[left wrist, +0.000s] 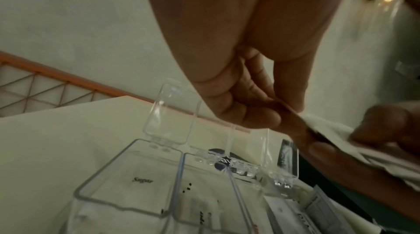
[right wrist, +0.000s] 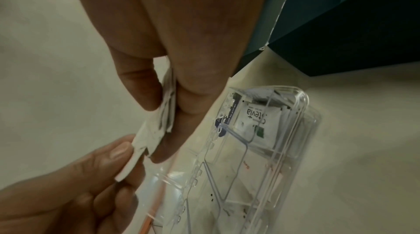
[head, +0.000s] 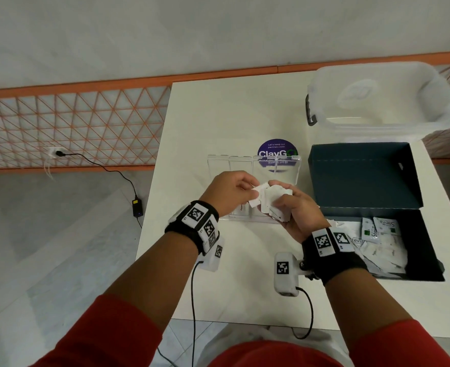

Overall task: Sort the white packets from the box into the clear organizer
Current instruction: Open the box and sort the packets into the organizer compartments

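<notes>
Packets (head: 383, 245) still fill the box (head: 420, 234) at three o'clock; few sit in the organizer (head: 287, 170). Right hand (head: 295, 207) clamps a stack (head: 271, 200); left hand (head: 229, 192) pinches one.

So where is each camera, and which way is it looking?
Head: worn on the head, looking down at the table; both forearms, left hand and right hand show.
Left wrist: looks along the left hand's fingers at the clear organizer.
Right wrist: looks along the right hand's fingers at the white packets.
All three views show the organizer.
</notes>
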The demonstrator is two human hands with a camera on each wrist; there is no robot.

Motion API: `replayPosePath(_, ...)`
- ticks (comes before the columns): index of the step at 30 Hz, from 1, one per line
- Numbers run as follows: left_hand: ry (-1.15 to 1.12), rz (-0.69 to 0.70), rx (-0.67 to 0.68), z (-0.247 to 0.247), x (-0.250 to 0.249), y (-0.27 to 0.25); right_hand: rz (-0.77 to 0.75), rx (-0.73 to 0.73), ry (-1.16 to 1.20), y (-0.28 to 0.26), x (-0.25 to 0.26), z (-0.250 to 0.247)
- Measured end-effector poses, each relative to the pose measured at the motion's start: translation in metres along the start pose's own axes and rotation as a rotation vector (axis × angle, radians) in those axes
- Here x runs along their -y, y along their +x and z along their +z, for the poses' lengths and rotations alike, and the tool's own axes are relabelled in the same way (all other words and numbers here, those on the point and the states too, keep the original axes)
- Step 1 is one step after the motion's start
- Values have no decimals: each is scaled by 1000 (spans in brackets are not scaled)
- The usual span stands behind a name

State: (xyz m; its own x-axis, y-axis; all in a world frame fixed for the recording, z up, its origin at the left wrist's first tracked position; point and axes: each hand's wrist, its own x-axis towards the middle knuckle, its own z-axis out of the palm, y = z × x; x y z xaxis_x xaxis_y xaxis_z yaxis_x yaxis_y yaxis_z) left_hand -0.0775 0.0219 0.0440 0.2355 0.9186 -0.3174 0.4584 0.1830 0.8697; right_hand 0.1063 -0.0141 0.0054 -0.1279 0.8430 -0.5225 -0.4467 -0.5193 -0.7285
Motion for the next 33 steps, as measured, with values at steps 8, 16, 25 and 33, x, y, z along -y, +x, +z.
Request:
replayPosePath(8,-138,-7,-66,-7,4,2,26,-116,70,2,4,-17)
replayPosePath(16,-11,-54,-146,-2,10,8,21,-132,105,-3,15,-23)
replayPosePath(25,174,-40,-97,14,9,15,7,-154,111,-7,20,-41)
replayPosePath(33,621,44,108,36,11,28,16,-173,103,-8,23,-50)
